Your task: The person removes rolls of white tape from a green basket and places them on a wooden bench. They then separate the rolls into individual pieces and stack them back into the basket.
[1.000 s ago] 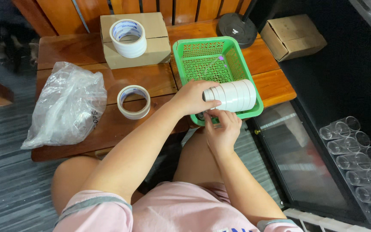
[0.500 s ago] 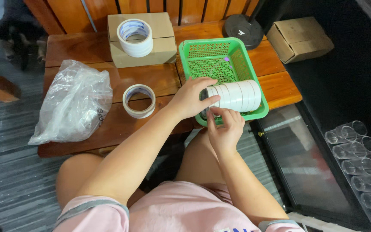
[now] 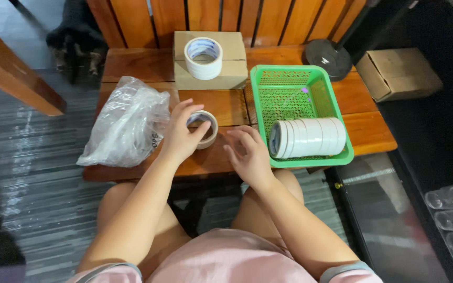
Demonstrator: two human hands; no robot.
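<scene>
- While both hands work over the front edge of the wooden tabletop [image 3: 221, 102], the scene runs like this from the left edge to the right.
- Crumpled clear plastic bag [image 3: 127, 123]: it lies at the left end of the tabletop, slumped toward the front-left corner, just beside the left hand.
- Left hand [image 3: 180, 137]: its fingers are curled around a loose tape roll [image 3: 204, 128] lying flat near the front edge, gripping the roll's left side and top rim.
- Cardboard box [image 3: 211, 76]: it sits at the back edge near the middle, with 1 larger white tape roll [image 3: 203, 56] resting on top of it.
- Right hand [image 3: 247, 154]: it hovers open just right of the gripped roll, fingers spread wide and holding nothing, between that roll and the basket.
- Green plastic basket [image 3: 289, 84]: it stands toward the right end, its front wall at the front edge.
- Row of white tape rolls [image 3: 308, 138]: pressed side by side into 1 log, it lies along the basket's front wall; the back of the basket is bare.
- Judged from this layout, 1 stack is already put away in the basket, while the gripped roll is not yet in it and the roll on the box is untouched.
</scene>
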